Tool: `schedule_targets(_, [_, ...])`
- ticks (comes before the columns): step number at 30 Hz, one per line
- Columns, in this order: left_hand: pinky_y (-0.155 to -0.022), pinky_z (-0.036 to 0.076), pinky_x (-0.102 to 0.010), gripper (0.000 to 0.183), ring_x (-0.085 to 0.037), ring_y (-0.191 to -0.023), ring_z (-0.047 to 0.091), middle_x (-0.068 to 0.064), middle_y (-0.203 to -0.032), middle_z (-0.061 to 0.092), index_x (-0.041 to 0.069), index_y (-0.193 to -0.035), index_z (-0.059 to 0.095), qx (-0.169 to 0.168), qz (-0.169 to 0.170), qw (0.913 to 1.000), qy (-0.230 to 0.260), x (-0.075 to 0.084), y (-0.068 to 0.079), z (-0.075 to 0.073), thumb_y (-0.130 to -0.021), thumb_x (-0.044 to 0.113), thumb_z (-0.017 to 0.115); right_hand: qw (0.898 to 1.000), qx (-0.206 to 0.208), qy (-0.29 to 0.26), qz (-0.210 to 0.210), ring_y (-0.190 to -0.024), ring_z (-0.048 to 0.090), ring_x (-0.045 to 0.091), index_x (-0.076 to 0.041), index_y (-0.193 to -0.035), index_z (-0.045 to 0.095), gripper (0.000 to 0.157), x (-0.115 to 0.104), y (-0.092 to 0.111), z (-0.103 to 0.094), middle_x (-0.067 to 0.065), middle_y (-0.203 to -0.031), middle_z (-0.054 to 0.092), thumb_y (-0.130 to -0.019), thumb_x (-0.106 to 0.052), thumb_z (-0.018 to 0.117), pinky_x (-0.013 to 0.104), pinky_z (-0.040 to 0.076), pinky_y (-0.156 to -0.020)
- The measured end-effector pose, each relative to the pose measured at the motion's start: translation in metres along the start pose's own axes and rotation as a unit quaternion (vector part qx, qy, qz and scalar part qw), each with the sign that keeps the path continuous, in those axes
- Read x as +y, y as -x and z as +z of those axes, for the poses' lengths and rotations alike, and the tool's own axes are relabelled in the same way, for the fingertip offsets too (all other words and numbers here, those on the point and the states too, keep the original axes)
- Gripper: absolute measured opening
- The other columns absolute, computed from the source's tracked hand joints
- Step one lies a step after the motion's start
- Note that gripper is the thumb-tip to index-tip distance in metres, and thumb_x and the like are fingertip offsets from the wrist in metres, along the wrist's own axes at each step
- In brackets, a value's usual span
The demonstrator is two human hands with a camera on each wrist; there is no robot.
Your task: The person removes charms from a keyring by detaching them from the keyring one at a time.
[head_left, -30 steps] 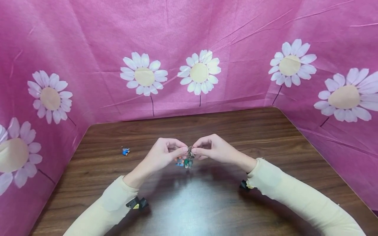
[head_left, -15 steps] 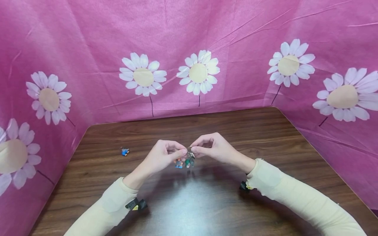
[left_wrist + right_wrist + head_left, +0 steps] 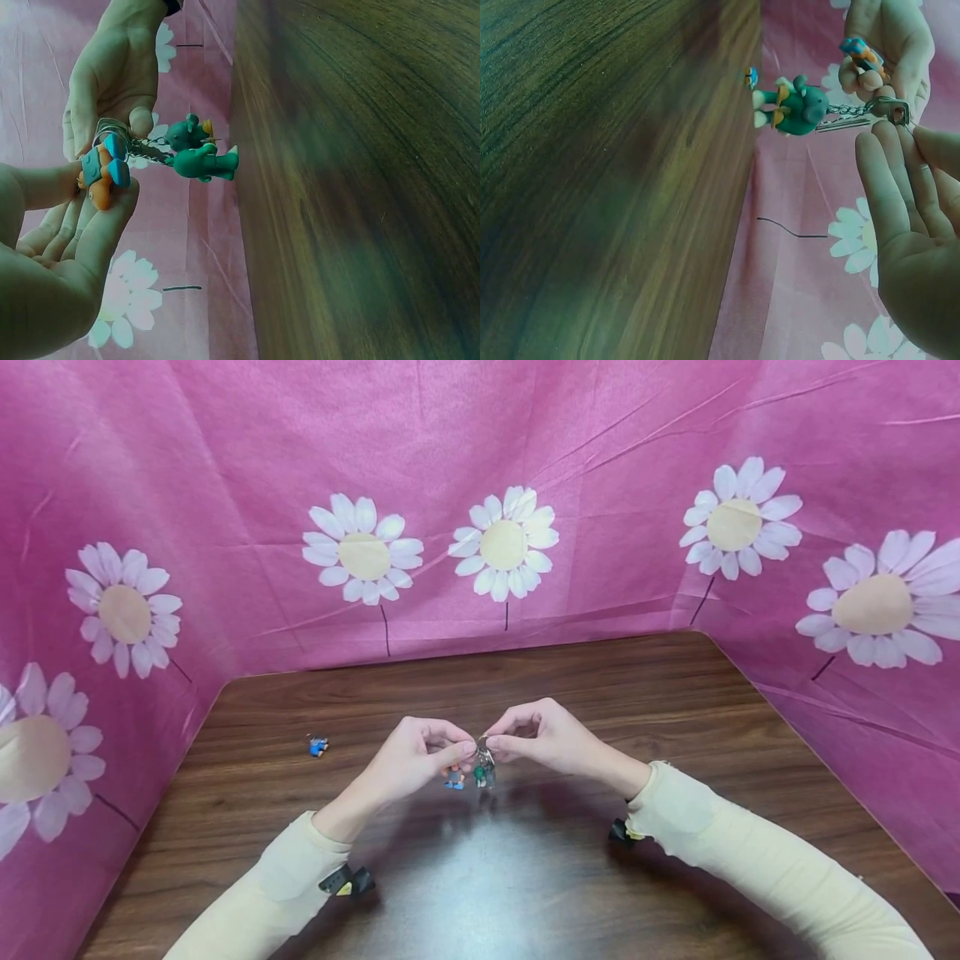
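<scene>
Above the table, my left hand and right hand meet, thumb and fingers pinching. The right hand pinches a metal key ring. Keys and a short chain hang from it, with a green figure and a dark green animal-eared figure. At my left fingertips, the left hand pinches a keychain whose small orange-and-blue figure dangles beside the ring. Its metal fitting is hidden by the fingers.
A small blue figure keychain lies on the brown wood-grain table, left of the hands. Pink cloth with white flowers stands round the back and sides. Both sleeves carry a black wrist device.
The hands stay pinched together almost in place. The green figures swing and turn slightly beneath the ring, and the orange-and-blue figure shifts a little.
</scene>
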State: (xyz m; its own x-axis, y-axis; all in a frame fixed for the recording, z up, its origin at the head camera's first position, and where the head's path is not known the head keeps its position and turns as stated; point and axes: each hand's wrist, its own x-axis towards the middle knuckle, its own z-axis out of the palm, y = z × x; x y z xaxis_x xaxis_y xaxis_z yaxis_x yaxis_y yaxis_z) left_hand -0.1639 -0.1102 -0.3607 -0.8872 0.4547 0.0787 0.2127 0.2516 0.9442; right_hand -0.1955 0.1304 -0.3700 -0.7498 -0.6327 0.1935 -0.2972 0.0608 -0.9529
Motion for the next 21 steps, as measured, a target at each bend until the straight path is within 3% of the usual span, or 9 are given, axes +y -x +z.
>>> schedule_targets(4, [-0.063, 0.06, -0.033, 0.013, -0.017, -0.069, 0.071, -0.015, -0.081, 0.074, -0.003, -0.1, 0.074, -0.005, -0.006, 0.9999, 0.009, 0.002, 0.001, 0.001, -0.096, 0.009, 0.07, 0.999, -0.02, 0.05, -0.001, -0.078, 0.072, 0.04, -0.005, -0.098, 0.078, 0.007, -0.001, 0.001, -0.002, 0.005, -0.089, 0.077, -0.093, -0.008, 0.074, 0.043, 0.062, -0.07])
schedule_targets(10, [-0.064, 0.06, -0.037, 0.013, -0.018, -0.07, 0.07, -0.009, -0.078, 0.074, -0.002, -0.1, 0.074, 0.017, -0.007, 0.9998, -0.004, 0.01, 0.001, -0.001, -0.096, 0.01, 0.07, 0.988, -0.119, 0.095, -0.003, -0.072, 0.073, 0.033, -0.007, -0.097, 0.079, 0.007, -0.001, 0.003, 0.001, 0.001, -0.081, 0.076, -0.094, -0.011, 0.074, 0.049, 0.061, -0.067])
schedule_targets(17, [-0.065, 0.06, -0.035, 0.017, -0.018, -0.071, 0.07, -0.01, -0.079, 0.073, -0.006, -0.102, 0.072, 0.009, -0.012, 0.9999, 0.004, 0.009, 0.002, -0.003, -0.097, 0.01, 0.07, 0.994, -0.097, 0.034, 0.026, -0.081, 0.071, 0.048, -0.004, -0.099, 0.077, 0.008, -0.006, 0.003, -0.001, 0.006, -0.085, 0.076, -0.094, -0.009, 0.074, 0.051, 0.06, -0.074])
schedule_targets(21, [-0.065, 0.06, -0.033, 0.016, -0.018, -0.07, 0.07, -0.01, -0.079, 0.074, -0.005, -0.101, 0.073, 0.012, -0.014, 0.9998, 0.006, 0.008, 0.003, -0.004, -0.096, 0.01, 0.07, 0.994, -0.092, 0.028, 0.043, -0.083, 0.072, 0.046, -0.003, -0.101, 0.077, 0.01, -0.004, 0.003, -0.002, 0.008, -0.088, 0.076, -0.095, -0.01, 0.073, 0.049, 0.06, -0.077])
